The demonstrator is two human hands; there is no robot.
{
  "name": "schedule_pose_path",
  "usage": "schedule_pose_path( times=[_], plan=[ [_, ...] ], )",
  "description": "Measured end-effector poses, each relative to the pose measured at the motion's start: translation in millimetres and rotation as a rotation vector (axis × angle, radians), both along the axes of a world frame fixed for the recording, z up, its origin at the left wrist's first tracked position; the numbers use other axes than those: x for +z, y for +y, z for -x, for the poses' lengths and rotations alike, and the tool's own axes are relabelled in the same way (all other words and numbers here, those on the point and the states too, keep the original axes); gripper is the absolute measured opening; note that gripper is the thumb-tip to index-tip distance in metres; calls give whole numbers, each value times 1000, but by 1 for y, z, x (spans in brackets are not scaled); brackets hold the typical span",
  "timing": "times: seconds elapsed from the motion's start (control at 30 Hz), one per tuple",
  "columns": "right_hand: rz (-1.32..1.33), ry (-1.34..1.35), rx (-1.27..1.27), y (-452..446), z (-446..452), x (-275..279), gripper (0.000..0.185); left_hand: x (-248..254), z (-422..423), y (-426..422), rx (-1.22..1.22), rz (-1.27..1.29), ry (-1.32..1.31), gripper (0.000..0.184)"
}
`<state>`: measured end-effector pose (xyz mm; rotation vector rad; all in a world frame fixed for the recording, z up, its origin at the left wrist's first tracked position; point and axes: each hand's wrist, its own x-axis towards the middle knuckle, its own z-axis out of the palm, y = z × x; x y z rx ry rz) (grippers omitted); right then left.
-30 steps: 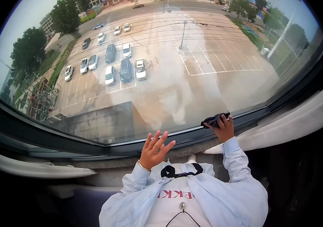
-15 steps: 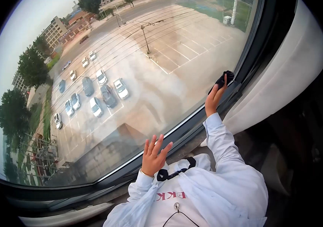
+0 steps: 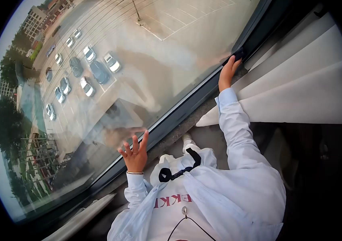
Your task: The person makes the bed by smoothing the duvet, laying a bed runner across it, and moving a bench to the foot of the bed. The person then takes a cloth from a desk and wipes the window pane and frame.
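Observation:
My right hand (image 3: pixel 228 72) holds a dark cloth (image 3: pixel 238 54) against the lower right corner of the window glass (image 3: pixel 171 64), beside the dark frame (image 3: pixel 198 95). Fingers spread, my left hand (image 3: pixel 134 156) is raised at the bottom edge of the glass and holds nothing. Its fingertips are at or near the pane, where a reflection of the hand shows; whether they touch, I cannot tell. A ring and a bracelet are on this hand.
A white curtain (image 3: pixel 299 88) hangs at the right, close to my right arm. Another pale curtain (image 3: pixel 80 221) lies at the lower left. A stone sill (image 3: pixel 175 141) runs below the frame. Outside are parked cars (image 3: pixel 99 72) and trees.
The view has turned and tilted. My right hand has moved with the cloth to the right along the window's lower edge into the corner. My left hand has shifted left, closer to the glass.

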<state>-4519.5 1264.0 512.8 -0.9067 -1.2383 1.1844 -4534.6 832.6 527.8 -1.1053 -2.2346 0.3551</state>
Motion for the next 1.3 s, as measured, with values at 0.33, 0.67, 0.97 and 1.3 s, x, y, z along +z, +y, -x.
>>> schedule_pose_path(
  times=[0.33, 0.67, 0.97, 1.3],
  plan=[
    [156, 40, 178, -122, -1, -35, 58, -11, -10, 9, -30, -108, -91, 55],
    [110, 94, 272, -230, -10, -48, 57, -25, -36, -15, -140, -332, -317, 36],
    [-360, 4, 538, -319, 1, 21, 54, 20, -34, -83, 17, -486, -404, 40],
    [-1716, 27, 578, -466, 51, 29, 16, 27, -66, -170, 212, -627, -255, 31]
  ],
)
